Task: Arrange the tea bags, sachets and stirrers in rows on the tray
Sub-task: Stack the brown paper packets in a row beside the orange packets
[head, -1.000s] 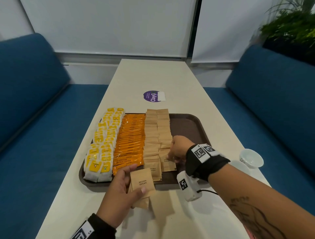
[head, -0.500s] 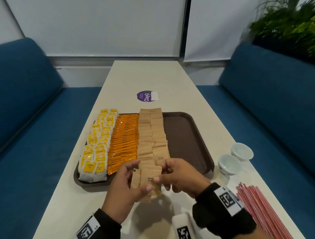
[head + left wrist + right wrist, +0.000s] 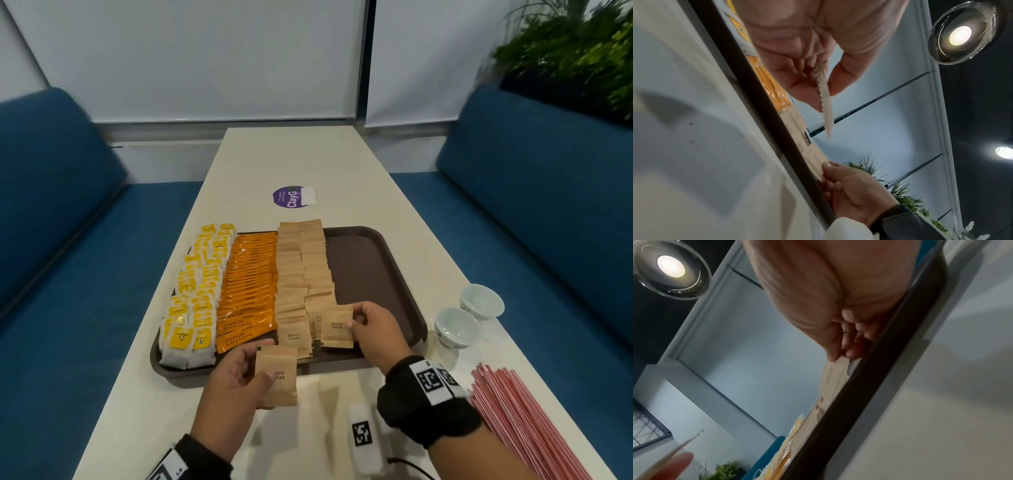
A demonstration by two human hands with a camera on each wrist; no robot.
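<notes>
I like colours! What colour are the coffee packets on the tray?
Orange coffee packets, clearest in the head view.

Tea bags (image 3: 191, 308) left on tray (image 3: 376, 274), sachets (image 3: 301, 270) mid-tray, stirrers (image 3: 524, 425) right of tray

The tray (image 3: 370, 274) looks like dark brown plastic with a faintly textured, matt floor and a smoother rim. The brown sugar sachets (image 3: 301, 267) are matt kraft paper with crimped, saw-toothed ends; the coffee sachets (image 3: 250, 284) are glossy orange foil or film. The tea bags (image 3: 195, 308) seem to be soft white paper, perhaps in clear wrap. The table (image 3: 308, 154) is smooth, pale and slightly sheeny. Near right, the stirrers (image 3: 520, 421) look like smooth plastic; the two cups (image 3: 469, 315) are glazed, glossy ceramic. The benches (image 3: 548, 205) are matt blue cloth.
</notes>
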